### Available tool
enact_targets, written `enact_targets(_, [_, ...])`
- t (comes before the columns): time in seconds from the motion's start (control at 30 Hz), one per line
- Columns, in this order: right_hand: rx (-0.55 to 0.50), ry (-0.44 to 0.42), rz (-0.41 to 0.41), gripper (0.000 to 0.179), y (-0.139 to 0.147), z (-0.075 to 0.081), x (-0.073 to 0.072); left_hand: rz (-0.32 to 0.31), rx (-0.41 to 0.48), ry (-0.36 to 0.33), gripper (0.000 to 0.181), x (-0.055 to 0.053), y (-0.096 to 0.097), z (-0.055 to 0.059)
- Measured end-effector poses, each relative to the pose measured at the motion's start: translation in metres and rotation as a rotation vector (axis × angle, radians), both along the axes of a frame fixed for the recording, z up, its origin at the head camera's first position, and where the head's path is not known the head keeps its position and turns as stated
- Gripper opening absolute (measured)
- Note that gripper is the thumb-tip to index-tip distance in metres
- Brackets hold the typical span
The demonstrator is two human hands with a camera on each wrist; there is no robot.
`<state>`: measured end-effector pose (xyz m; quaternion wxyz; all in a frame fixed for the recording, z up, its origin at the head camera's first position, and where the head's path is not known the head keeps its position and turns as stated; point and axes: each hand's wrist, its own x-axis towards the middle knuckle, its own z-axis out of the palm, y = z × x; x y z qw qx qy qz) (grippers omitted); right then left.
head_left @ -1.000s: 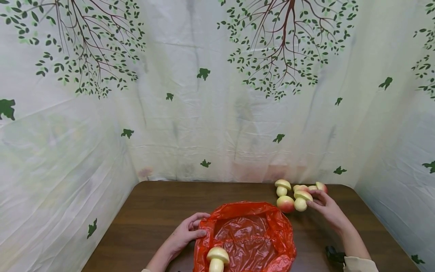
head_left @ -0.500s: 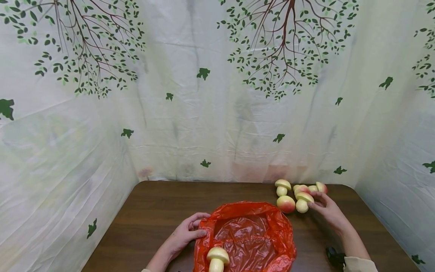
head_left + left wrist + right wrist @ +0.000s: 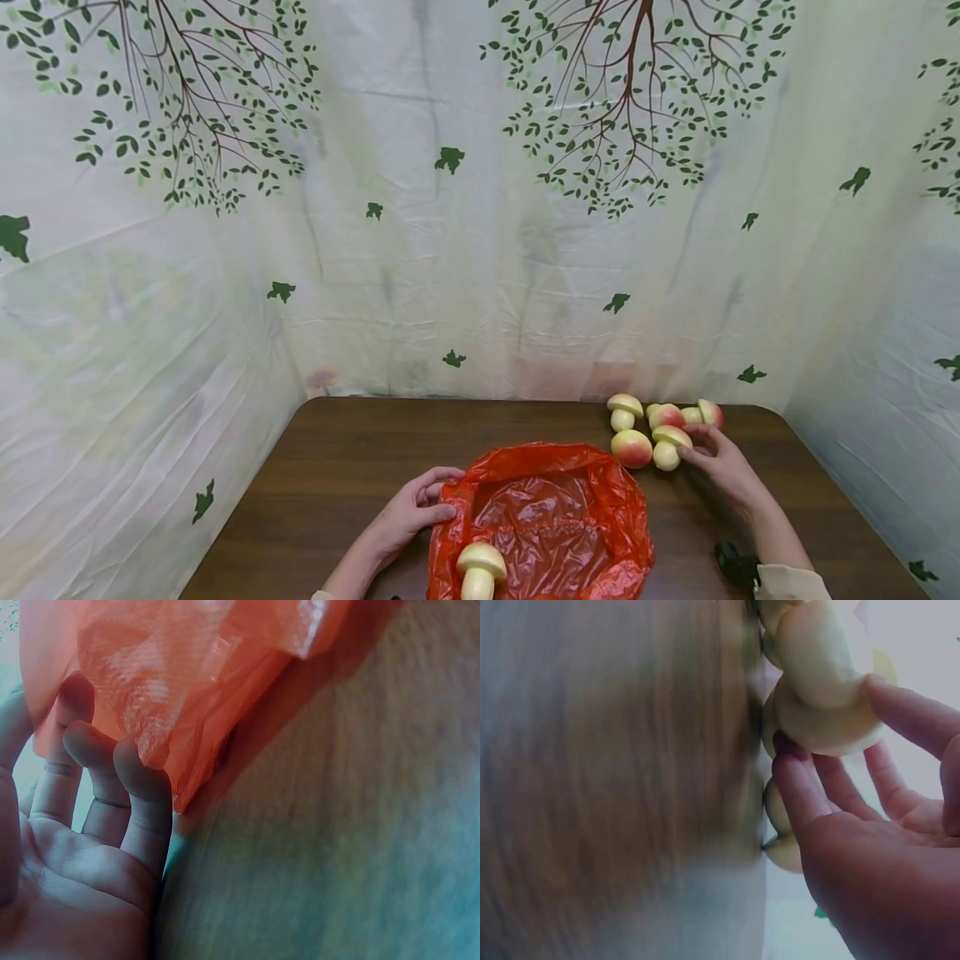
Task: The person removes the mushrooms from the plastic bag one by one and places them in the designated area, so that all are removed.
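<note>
A red plastic bag [image 3: 551,525] stands with its mouth wide at the front middle of the table. My left hand [image 3: 412,512] holds its left rim between thumb and fingers; in the left wrist view the fingertips [image 3: 142,772] lie against the red film. At the back right, my right hand [image 3: 723,467] pinches a pale yellow mushroom [image 3: 667,450] by its cap. In the right wrist view the thumb is on one side of this mushroom [image 3: 829,697] and the fingers on the other. Another mushroom [image 3: 480,571] lies at the bag's near left side.
Beside the pinched mushroom lie a red-and-yellow peach [image 3: 632,449], another mushroom [image 3: 624,412] and further peaches [image 3: 667,417] near the back edge. A small black object [image 3: 737,567] is by the right forearm. Printed cloth [image 3: 525,250] hangs behind the brown table [image 3: 360,450].
The mushroom at my right hand has shifted slightly right and tilted a little, with the hand keeping near it. My left hand and the bag have stayed in place.
</note>
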<state>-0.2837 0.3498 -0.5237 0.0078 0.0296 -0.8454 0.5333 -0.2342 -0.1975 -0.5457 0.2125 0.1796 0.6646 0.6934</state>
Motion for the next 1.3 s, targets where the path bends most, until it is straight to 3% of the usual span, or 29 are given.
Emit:
enact_targets(0.87, [0.028, -0.02, -0.022, 0.059, -0.004, -0.002, -0.002, -0.013, 0.011, 0.012, 0.051, -0.001, -0.001, -0.001])
enact_targets(1.3, [-0.055, 0.066, -0.022, 0.062, -0.007, 0.009, 0.001, -0.012, 0.007, 0.006, 0.051, 0.001, -0.001, -0.001])
